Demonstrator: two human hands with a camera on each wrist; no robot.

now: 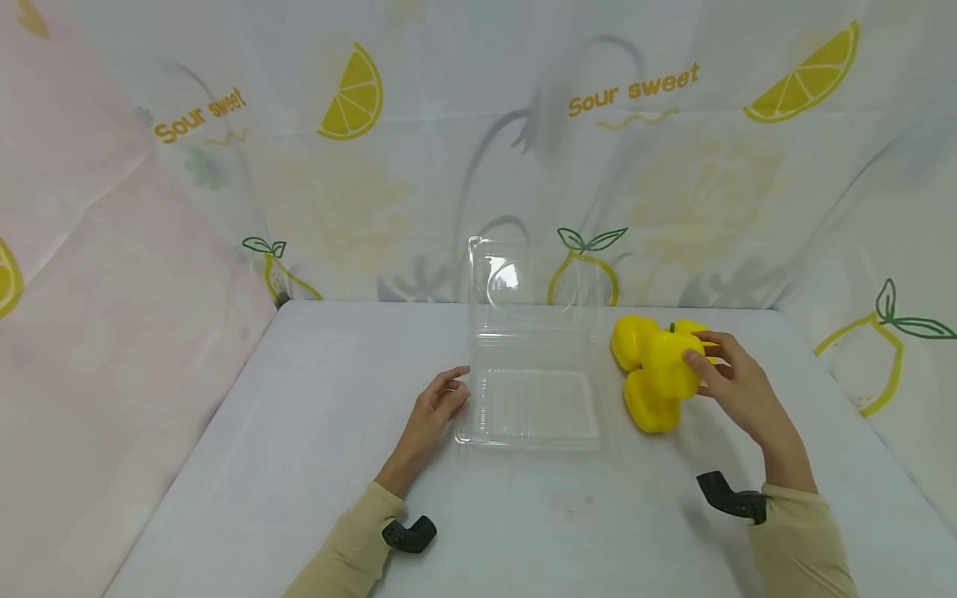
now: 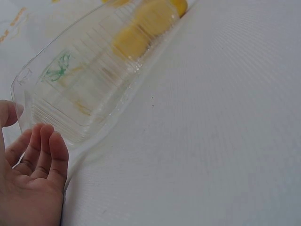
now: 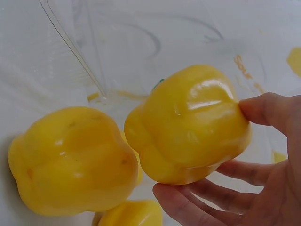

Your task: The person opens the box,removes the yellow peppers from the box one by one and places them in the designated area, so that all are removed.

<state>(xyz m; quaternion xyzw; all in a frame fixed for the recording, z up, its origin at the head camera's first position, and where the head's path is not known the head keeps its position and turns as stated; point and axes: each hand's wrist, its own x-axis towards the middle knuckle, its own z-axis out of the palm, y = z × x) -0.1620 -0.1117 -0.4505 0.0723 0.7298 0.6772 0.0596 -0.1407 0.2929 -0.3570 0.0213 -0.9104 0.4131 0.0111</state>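
Note:
My right hand (image 1: 736, 386) grips a yellow bell pepper (image 1: 671, 365), thumb on one side and fingers on the other. In the right wrist view that bell pepper (image 3: 190, 125) is tilted, and its green stem barely shows behind it. Other yellow bell peppers lie close by, one at the back left (image 1: 631, 340) and one in front (image 1: 650, 405); another is partly hidden behind the held one. A clear plastic clamshell container (image 1: 534, 407) stands with its lid (image 1: 516, 278) raised. At its left edge, my left hand (image 2: 35, 174) pinches the rim between thumb and fingers.
A white cloth covers the table (image 1: 314, 465). Behind it hangs a curtain (image 1: 449, 166) with a lemon print, which also lines both sides. Black camera mounts sit on the left wrist (image 1: 409, 536) and right wrist (image 1: 733, 497).

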